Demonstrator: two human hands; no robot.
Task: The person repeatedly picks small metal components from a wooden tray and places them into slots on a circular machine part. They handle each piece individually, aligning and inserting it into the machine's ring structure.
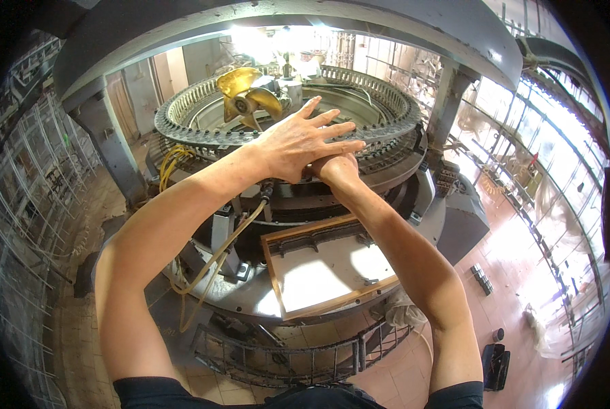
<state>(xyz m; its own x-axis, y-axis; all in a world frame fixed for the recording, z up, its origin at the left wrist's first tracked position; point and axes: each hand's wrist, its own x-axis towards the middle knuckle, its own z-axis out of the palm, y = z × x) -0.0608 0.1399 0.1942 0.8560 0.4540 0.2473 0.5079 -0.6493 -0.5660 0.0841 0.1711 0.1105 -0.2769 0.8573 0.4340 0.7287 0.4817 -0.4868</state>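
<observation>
Both my arms reach forward over the front of a large round knitting machine (203, 138). My left hand (298, 140) is palm down with its fingers spread, and it holds nothing that I can see. It crosses over my right hand (337, 165), overlapping it; whether they touch is not clear. The fingers of my right hand are hidden under the left one. Just beneath both hands runs the machine's dark toothed ring. Behind them, inside the ring, is a brass-coloured fan (247, 99) with broad blades.
A wooden-framed tray (272, 273) with a white bottom lies below my forearms. Yellow cables (175, 163) and a beige hose (233, 238) hang at the left. Grey posts (117, 146) carry an overhead beam. Wire racks (543, 211) stand at the right. A black curved rail (298, 365) sits low in front.
</observation>
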